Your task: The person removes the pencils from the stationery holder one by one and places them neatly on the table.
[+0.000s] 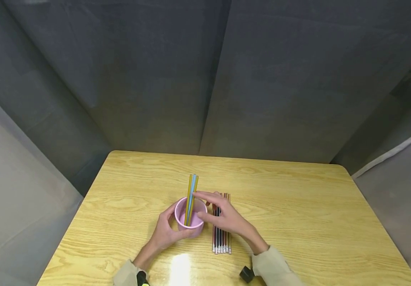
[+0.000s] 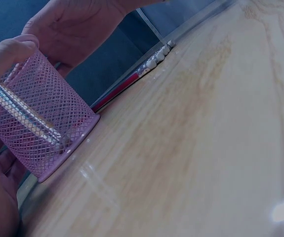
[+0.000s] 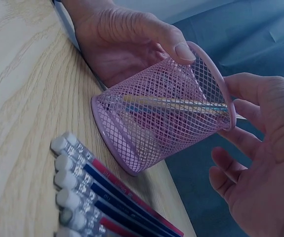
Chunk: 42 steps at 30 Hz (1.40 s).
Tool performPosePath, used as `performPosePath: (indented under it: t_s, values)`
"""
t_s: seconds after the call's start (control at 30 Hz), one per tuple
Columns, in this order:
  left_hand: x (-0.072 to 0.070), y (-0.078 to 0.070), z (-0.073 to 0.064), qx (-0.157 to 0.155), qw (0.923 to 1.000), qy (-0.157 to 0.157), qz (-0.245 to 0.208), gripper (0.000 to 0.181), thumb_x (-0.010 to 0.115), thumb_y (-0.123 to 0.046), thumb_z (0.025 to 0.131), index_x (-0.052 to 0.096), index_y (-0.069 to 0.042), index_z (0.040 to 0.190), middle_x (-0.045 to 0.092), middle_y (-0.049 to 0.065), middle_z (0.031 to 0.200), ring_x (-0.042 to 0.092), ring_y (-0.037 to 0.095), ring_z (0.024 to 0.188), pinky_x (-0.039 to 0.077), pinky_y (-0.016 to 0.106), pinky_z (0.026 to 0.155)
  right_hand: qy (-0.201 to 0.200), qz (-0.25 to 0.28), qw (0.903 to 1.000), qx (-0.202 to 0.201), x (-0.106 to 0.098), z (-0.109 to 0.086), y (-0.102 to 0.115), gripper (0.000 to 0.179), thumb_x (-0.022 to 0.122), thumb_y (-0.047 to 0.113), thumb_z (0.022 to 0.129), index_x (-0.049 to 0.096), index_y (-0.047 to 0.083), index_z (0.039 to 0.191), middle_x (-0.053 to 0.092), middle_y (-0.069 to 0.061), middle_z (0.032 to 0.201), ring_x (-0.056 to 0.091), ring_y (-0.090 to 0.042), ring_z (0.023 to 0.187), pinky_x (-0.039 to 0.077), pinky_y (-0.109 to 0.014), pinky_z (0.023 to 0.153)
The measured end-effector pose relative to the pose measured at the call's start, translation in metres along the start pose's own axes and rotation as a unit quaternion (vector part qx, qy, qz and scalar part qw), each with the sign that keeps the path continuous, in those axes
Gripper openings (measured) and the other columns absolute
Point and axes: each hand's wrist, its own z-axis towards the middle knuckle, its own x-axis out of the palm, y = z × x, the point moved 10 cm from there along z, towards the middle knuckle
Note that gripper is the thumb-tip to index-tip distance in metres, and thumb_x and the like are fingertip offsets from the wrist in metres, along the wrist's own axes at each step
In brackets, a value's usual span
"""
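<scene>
A pink mesh pencil cup (image 1: 191, 231) stands on the table, tilted in the wrist views only by the camera angle. My left hand (image 1: 166, 230) grips it round the side, thumb near the rim. Inside lean three pencils (image 1: 191, 194), two yellow and one light blue, tops above the rim. My right hand (image 1: 225, 214) hovers over the cup's right side, fingers extended, the index fingertip right by the pencils and the thumb at the rim. In the right wrist view, the right-hand fingers (image 3: 255, 94) are loosely bent around the rim, with no pencil gripped.
Several pencils (image 1: 221, 238) lie in a side-by-side row just right of the cup, white erasers (image 3: 65, 180) toward me. A small black object (image 1: 246, 274) is by the right sleeve. The wooden table (image 1: 298, 206) meets grey curtains (image 1: 155, 79) behind and at both sides.
</scene>
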Motion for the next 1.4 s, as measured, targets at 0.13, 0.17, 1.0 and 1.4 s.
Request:
performPosePath:
  t_s: [0.13, 0.17, 1.0, 1.4]
  values:
    - [0.0, 0.0, 0.0, 0.001, 1.0, 0.0, 0.005, 0.091, 0.09, -0.003, 0.074, 0.046, -0.002, 0.154, 0.055, 0.032, 0.144, 0.054, 0.055, 0.128, 0.05, 0.039, 0.113, 0.007, -0.001, 1.0, -0.005, 0.003, 0.002, 0.003, 0.058, 0.075, 0.006, 0.093, 0.057, 0.003, 0.147, 0.059, -0.015, 0.149, 0.056, -0.036, 0.106, 0.05, -0.044, 0.083]
    - [0.0, 0.0, 0.0, 0.001, 1.0, -0.001, 0.006, 0.091, 0.09, -0.003, 0.074, 0.047, -0.002, 0.154, 0.055, 0.032, 0.144, 0.054, 0.055, 0.128, 0.05, 0.038, 0.113, 0.007, -0.003, 1.0, -0.003, 0.004, 0.002, 0.003, 0.058, 0.076, 0.007, 0.093, 0.057, 0.005, 0.148, 0.06, -0.014, 0.149, 0.055, -0.035, 0.106, 0.049, -0.043, 0.083]
    - [0.002, -0.004, 0.002, 0.007, 0.9998, 0.006, 0.015, 0.088, 0.09, -0.003, 0.074, 0.048, -0.004, 0.152, 0.06, 0.019, 0.144, 0.059, 0.04, 0.129, 0.049, 0.04, 0.114, -0.026, 0.004, 0.9994, 0.02, -0.017, -0.001, 0.0, 0.059, 0.078, 0.015, 0.093, 0.059, 0.019, 0.149, 0.063, -0.003, 0.146, 0.057, -0.02, 0.103, 0.054, -0.046, 0.08]
    - [0.0, -0.002, 0.003, 0.009, 0.9999, -0.001, 0.009, 0.089, 0.091, -0.003, 0.073, 0.048, -0.002, 0.152, 0.059, 0.026, 0.144, 0.058, 0.046, 0.128, 0.049, 0.039, 0.115, -0.06, 0.015, 0.998, 0.014, -0.036, -0.002, 0.004, 0.055, 0.074, 0.013, 0.096, 0.059, 0.02, 0.149, 0.057, -0.001, 0.152, 0.049, -0.026, 0.143, 0.038, -0.065, 0.117]
